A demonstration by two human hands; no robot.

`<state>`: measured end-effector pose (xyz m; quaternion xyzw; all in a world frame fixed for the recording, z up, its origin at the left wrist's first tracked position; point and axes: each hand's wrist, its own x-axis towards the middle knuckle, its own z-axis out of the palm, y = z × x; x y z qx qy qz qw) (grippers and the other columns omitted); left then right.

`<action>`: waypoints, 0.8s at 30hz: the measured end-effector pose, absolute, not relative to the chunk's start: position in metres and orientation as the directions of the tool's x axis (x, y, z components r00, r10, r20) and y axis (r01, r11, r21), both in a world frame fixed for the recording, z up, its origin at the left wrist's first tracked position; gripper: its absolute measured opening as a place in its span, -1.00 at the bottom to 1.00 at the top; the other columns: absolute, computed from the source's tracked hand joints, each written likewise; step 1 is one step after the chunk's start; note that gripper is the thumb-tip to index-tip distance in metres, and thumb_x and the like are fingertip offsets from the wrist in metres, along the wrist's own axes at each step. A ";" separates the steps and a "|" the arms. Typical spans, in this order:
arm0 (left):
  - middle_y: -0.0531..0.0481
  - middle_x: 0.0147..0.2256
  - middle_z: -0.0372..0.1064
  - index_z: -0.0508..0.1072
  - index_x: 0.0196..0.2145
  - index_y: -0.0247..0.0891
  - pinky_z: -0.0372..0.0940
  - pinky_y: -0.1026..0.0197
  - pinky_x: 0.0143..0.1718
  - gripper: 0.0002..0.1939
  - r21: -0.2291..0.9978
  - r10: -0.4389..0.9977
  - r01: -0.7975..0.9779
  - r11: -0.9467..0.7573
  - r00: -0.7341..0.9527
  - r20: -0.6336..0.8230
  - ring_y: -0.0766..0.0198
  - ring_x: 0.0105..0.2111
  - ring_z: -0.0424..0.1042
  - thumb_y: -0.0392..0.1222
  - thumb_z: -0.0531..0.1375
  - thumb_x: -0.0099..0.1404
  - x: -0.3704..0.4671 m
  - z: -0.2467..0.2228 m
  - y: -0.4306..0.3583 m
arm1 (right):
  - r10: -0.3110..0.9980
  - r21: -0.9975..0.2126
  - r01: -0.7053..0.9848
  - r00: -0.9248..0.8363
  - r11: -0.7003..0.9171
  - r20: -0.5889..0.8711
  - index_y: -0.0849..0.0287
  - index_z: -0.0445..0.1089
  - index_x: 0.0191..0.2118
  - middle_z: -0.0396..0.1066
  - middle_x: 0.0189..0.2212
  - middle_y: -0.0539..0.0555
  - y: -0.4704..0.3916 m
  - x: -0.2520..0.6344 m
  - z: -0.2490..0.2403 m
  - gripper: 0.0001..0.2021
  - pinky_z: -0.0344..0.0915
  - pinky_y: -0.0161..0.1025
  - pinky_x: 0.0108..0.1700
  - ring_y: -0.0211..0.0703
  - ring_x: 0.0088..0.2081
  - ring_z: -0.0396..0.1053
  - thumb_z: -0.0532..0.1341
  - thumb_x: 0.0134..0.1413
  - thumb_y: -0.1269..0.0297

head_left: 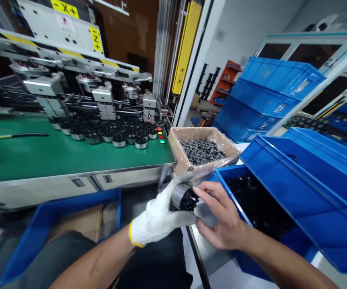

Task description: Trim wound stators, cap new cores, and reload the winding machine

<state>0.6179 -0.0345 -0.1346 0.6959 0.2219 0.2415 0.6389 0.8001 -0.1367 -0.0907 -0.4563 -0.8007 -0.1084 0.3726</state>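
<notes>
My left hand (161, 214), in a white glove with a yellow cuff, wraps round a motor stator (178, 196), a grey metal cylinder with a toothed black plastic end. The stator lies on its side, its black end turned toward my right hand (221, 218). That hand is bare, with fingertips and thumb closed in on the rim of the black end. Whether a separate small piece sits between those fingers is hidden. Below and to the right of the stator is a metal surface (211, 249).
Several similar stators (119, 138) stand on a green bench (71, 154) before a machine with clamps (102, 98). Pliers (13, 136) lie at the left. A carton (179, 146) holds grey parts. Blue bins (305, 200) stand at right, one with black parts; another blue bin (80, 198) sits below the bench.
</notes>
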 end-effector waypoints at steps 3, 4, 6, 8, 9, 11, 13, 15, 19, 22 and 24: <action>-0.09 0.22 0.37 0.14 0.39 -0.11 0.23 -0.09 0.28 -0.01 0.996 0.613 0.004 -0.094 0.788 0.054 -0.10 0.17 0.40 0.08 0.43 0.10 0.617 -0.138 -0.032 | 0.618 -0.014 0.854 -0.366 0.521 0.696 0.43 0.29 0.20 0.38 -0.06 0.35 -0.136 0.803 -0.098 -0.53 0.49 -0.07 -0.02 0.06 0.01 0.40 0.24 0.16 0.50; -0.09 0.21 0.38 0.14 0.39 -0.11 0.23 -0.09 0.28 -0.01 0.995 0.608 -0.007 -0.095 0.792 0.063 -0.09 0.15 0.40 0.08 0.43 0.10 0.617 -0.139 -0.031 | 0.603 0.027 0.864 -0.373 0.503 0.705 0.44 0.30 0.18 0.39 -0.07 0.35 -0.136 0.804 -0.101 -0.54 0.49 -0.08 -0.03 0.05 -0.01 0.40 0.26 0.17 0.50; -0.09 0.19 0.39 0.12 0.40 -0.10 0.24 -0.09 0.28 0.00 0.996 0.596 -0.022 -0.085 0.800 0.069 -0.08 0.13 0.42 0.09 0.43 0.10 0.618 -0.142 -0.031 | 0.585 0.070 0.873 -0.382 0.483 0.715 0.46 0.31 0.16 0.42 -0.10 0.35 -0.136 0.805 -0.105 -0.56 0.48 -0.07 -0.06 0.05 -0.05 0.41 0.30 0.17 0.45; -0.09 0.19 0.38 0.13 0.40 -0.11 0.25 -0.07 0.26 0.00 0.997 0.589 -0.011 -0.077 0.806 0.054 -0.07 0.13 0.41 0.08 0.42 0.10 0.618 -0.141 -0.031 | 0.580 0.093 0.874 -0.392 0.477 0.714 0.46 0.33 0.13 0.44 -0.12 0.34 -0.137 0.805 -0.106 -0.58 0.48 -0.06 -0.10 0.06 -0.07 0.42 0.31 0.18 0.42; -0.09 0.20 0.38 0.13 0.40 -0.11 0.26 -0.06 0.25 -0.01 0.997 0.587 0.008 -0.076 0.809 0.038 -0.06 0.13 0.41 0.06 0.42 0.09 0.618 -0.139 -0.031 | 0.583 0.102 0.874 -0.399 0.475 0.708 0.45 0.34 0.12 0.44 -0.13 0.34 -0.137 0.805 -0.105 -0.60 0.48 -0.06 -0.10 0.06 -0.08 0.42 0.30 0.19 0.43; -0.07 0.19 0.39 0.14 0.39 -0.09 0.29 -0.04 0.22 -0.02 0.995 0.586 0.070 -0.077 0.811 -0.012 -0.05 0.11 0.42 0.03 0.42 0.09 0.617 -0.135 -0.031 | 0.590 0.117 0.873 -0.413 0.474 0.694 0.44 0.35 0.09 0.45 -0.14 0.33 -0.138 0.806 -0.103 -0.64 0.48 -0.06 -0.12 0.05 -0.08 0.43 0.28 0.21 0.43; -0.04 0.16 0.42 0.14 0.39 -0.07 0.29 -0.04 0.21 -0.04 0.990 0.582 0.122 -0.076 0.812 -0.055 -0.03 0.08 0.44 0.01 0.41 0.10 0.616 -0.133 -0.031 | 0.594 0.131 0.873 -0.422 0.469 0.685 0.44 0.37 0.07 0.47 -0.16 0.32 -0.138 0.806 -0.102 -0.67 0.48 -0.06 -0.13 0.05 -0.10 0.43 0.28 0.23 0.40; -0.03 0.17 0.41 0.15 0.39 -0.06 0.25 -0.06 0.24 -0.07 0.990 0.578 0.122 -0.073 0.814 -0.057 -0.05 0.11 0.42 0.01 0.40 0.13 0.616 -0.133 -0.031 | 0.601 0.138 0.879 -0.418 0.456 0.681 0.44 0.37 0.06 0.48 -0.17 0.32 -0.138 0.806 -0.102 -0.67 0.48 -0.06 -0.13 0.06 -0.11 0.44 0.29 0.24 0.37; -0.06 0.25 0.34 0.18 0.38 -0.10 0.11 -0.10 0.35 -0.12 0.992 0.573 0.103 -0.070 0.819 -0.045 -0.11 0.25 0.29 0.01 0.37 0.17 0.617 -0.136 -0.030 | 0.624 0.131 0.894 -0.398 0.428 0.673 0.42 0.38 0.05 0.49 -0.18 0.31 -0.138 0.805 -0.107 -0.68 0.48 -0.05 -0.16 0.07 -0.13 0.46 0.28 0.25 0.34; -0.07 0.27 0.33 0.17 0.39 -0.13 0.07 -0.11 0.38 -0.18 0.993 0.568 0.087 -0.073 0.823 -0.030 -0.10 0.28 0.26 0.00 0.32 0.24 0.619 -0.139 -0.032 | 0.626 0.119 0.893 -0.395 0.435 0.673 0.41 0.37 0.06 0.49 -0.17 0.33 -0.136 0.805 -0.111 -0.67 0.49 -0.05 -0.14 0.07 -0.11 0.46 0.27 0.26 0.31; -0.06 0.29 0.30 0.18 0.38 -0.14 0.03 -0.07 0.41 -0.23 0.997 0.576 0.036 -0.066 0.818 0.009 -0.06 0.31 0.22 -0.01 0.29 0.28 0.622 -0.144 -0.033 | 0.628 0.105 0.892 -0.389 0.440 0.674 0.40 0.36 0.08 0.49 -0.16 0.33 -0.132 0.807 -0.113 -0.65 0.49 -0.06 -0.13 0.07 -0.11 0.47 0.27 0.27 0.30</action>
